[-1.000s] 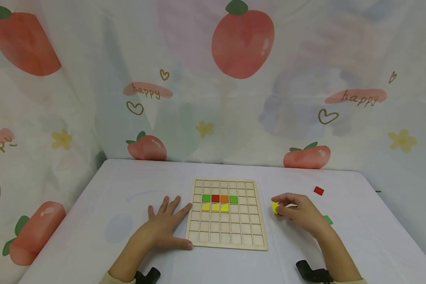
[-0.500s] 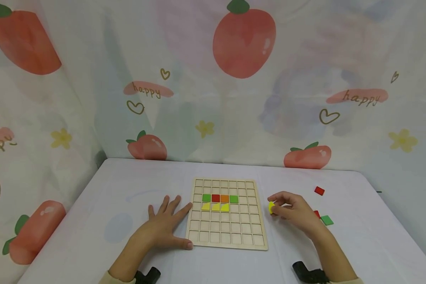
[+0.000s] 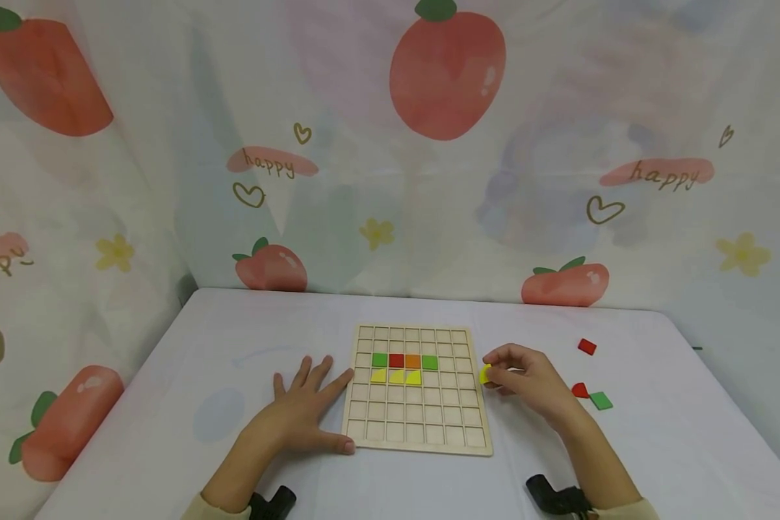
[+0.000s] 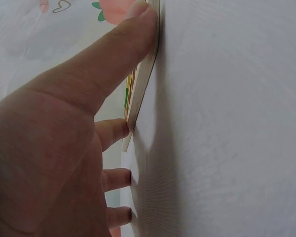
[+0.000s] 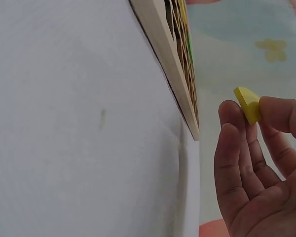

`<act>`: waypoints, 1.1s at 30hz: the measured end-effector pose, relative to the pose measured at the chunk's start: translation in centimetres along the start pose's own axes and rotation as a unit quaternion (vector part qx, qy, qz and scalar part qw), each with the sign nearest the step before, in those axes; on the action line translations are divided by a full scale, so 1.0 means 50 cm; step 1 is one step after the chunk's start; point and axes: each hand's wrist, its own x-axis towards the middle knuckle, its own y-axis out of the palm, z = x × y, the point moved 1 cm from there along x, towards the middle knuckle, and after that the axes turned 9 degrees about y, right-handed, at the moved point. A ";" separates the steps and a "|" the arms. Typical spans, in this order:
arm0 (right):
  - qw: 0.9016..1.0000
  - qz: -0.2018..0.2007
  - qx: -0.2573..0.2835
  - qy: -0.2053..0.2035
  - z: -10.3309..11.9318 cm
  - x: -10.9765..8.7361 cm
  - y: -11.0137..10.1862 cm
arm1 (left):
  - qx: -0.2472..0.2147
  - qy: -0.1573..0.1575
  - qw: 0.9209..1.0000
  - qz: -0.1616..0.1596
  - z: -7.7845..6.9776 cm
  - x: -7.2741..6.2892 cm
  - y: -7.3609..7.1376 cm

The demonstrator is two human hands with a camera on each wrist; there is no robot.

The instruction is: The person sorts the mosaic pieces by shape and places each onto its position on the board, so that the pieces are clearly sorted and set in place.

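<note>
A pale wooden grid board point(image 3: 424, 435) lies on the table. One of its rows holds a green, a red, an orange and a green square tile point(image 3: 430, 362). Three yellow tiles point(image 3: 396, 376) fill cells in the row below. My left hand point(image 3: 299, 422) is spread flat, its thumb and index fingertip touching the board's left edge. Just off the board's right edge, my right hand point(image 3: 526, 372) pinches a small yellow tile point(image 5: 249, 104) between thumb and fingers. The right wrist view shows that tile raised off the table, with one curved edge.
On the right of the white table point(image 3: 442, 491) lie a red square tile point(image 3: 587, 347), a red tile point(image 3: 580, 391) with a rounded edge, and a green square tile point(image 3: 601, 401). A patterned cloth point(image 3: 442, 217) hangs behind the table.
My right hand has moved left with the yellow tile, up to the board's right edge. The rounded red tile and the whole green one have come into sight. The left hand stays put.
</note>
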 end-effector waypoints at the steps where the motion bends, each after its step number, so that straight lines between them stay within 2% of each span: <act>1: 1.000 -0.001 0.001 0.002 0.001 0.001 0.002 | 0.000 0.001 1.000 0.000 0.000 0.000 0.000; 8: 1.000 -0.001 0.005 0.007 0.012 0.009 0.013 | 0.000 0.004 1.000 -0.001 0.001 0.000 -0.002; 19: 1.000 0.004 0.014 -0.010 0.034 0.025 0.044 | 0.003 0.003 1.000 0.001 0.002 0.001 0.000; 26: 0.999 0.023 0.035 -0.028 0.054 0.034 0.065 | -0.001 0.002 1.000 -0.001 0.002 0.000 0.000; 33: 0.999 0.019 0.028 -0.027 0.065 0.044 0.088 | -0.001 0.008 1.000 0.000 0.001 -0.002 -0.002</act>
